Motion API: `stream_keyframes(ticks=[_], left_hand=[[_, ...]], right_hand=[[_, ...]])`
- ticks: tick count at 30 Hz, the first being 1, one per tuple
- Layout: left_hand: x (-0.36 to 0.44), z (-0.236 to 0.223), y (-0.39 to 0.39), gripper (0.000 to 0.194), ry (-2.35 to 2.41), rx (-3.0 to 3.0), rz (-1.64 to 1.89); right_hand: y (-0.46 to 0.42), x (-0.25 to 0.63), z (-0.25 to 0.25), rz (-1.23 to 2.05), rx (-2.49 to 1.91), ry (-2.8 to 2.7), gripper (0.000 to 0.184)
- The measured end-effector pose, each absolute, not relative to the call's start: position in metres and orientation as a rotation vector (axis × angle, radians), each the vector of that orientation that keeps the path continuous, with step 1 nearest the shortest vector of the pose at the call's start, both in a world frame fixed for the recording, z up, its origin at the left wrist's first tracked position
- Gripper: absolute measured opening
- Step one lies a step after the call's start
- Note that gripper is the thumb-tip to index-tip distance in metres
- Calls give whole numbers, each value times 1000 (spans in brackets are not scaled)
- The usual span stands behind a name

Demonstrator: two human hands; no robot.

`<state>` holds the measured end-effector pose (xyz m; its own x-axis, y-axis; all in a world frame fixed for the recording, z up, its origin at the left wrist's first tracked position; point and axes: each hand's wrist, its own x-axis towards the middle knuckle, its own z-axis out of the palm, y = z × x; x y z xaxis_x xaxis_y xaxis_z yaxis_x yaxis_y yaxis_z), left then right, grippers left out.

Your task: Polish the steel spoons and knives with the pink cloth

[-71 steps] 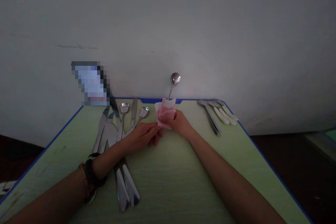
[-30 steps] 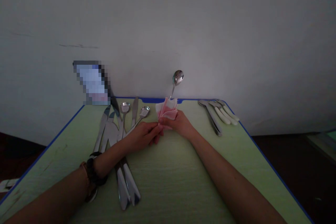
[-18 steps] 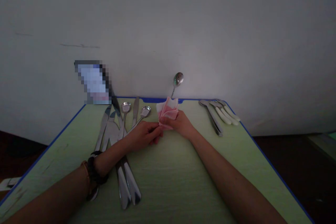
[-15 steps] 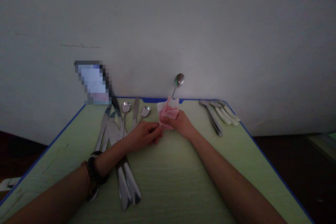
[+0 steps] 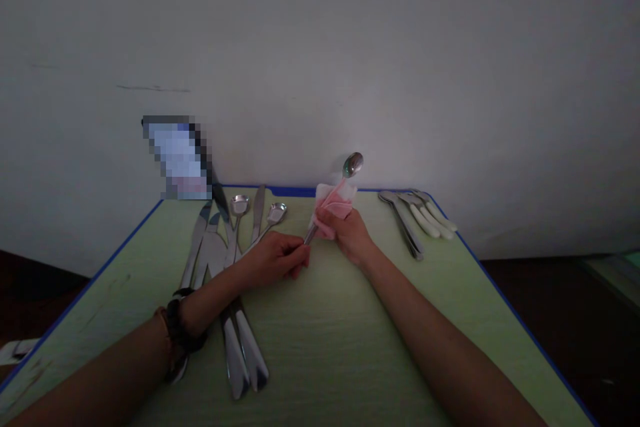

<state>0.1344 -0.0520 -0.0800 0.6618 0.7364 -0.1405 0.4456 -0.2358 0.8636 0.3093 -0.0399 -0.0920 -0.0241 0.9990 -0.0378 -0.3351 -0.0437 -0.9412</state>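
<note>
A metal spoon (image 5: 353, 165) points up and away over the middle of the table, its bowl in front of the wall. My left hand (image 5: 283, 255) is closed on the lower end of its handle. Around the handle, nearer the bowl, my right hand (image 5: 347, 233) pinches a folded pink and white cloth (image 5: 336, 203). The cloth hides the upper part of the handle; a short bare stretch shows between the two hands. Under and beside my left forearm lie several table knives (image 5: 259, 210) and two square-bowled spoons (image 5: 240, 205), partly covered by the arm.
At the table's (image 5: 340, 347) back right lie stacked metal spoons (image 5: 404, 227) and several white-handled pieces of cutlery (image 5: 427, 219). A blurred phone-like device (image 5: 176, 155) leans on the wall at the back left. The blue-edged table meets the pale wall (image 5: 320, 67).
My right hand has slid the cloth up the handle, towards the bowl and to the right, baring more handle. The spoon's bowl has tilted right and slightly lower. My left hand has barely moved.
</note>
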Motion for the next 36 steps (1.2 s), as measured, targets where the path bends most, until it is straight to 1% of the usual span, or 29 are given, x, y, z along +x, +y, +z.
stream_keyframes(ticks=[4,7,10,16,22,27,33,36], left_hand=[[135,-81,-53,29,906,1898,379],[136,-82,-54,33,904,1873,415],[137,-83,-53,35,900,1894,412],[137,-79,-52,35,927,1968,398],[138,-73,-54,39,950,2085,360],[137,-75,-54,40,933,2129,312],[135,-75,-54,39,915,2083,300],[137,-74,-55,28,904,2005,373]], right_hand=[[-43,310,-85,1415,-1021,-1078,27],[-46,310,-79,1494,-1028,-1276,29],[-47,309,-78,1512,-1029,-1340,30],[-41,308,-90,1404,-1059,-1055,32],[-36,308,-87,1409,-897,-686,34],[-29,315,-85,1309,-838,-488,32],[-28,315,-87,1315,-844,-518,36],[-31,312,-86,1324,-874,-642,38]])
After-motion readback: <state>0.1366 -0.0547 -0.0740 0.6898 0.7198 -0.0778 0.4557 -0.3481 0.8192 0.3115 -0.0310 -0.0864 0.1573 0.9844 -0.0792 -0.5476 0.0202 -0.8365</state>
